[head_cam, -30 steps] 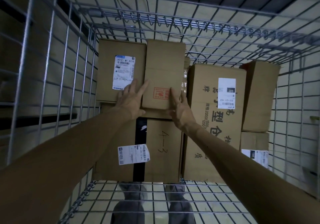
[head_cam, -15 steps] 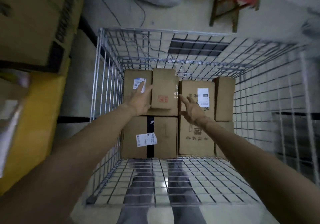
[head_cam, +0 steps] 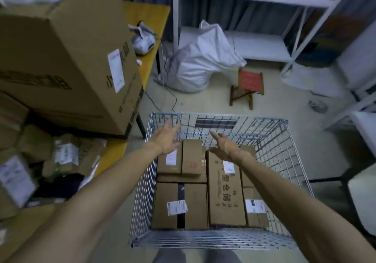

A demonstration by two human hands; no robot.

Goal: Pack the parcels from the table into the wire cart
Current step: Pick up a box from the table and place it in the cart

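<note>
Both the left hand (head_cam: pixel 166 140) and the right hand (head_cam: pixel 224 146) hover spread and empty above the boxes (head_cam: pixel 192 157) stacked in the wire cart (head_cam: pixel 280 153). More parcels (head_cam: pixel 65 153) wait left of the left hand; the narrow upright box beneath the palms may topple if nudged.

dim, bluish, blurred, fisheye-warped edges

Brown parcels (head_cam: pixel 225 189) (white labels), silver wire cart (head_cam: pixel 280 155), yellow table (head_cam: pixel 114 153), red stool (head_cam: pixel 249 81)
</note>
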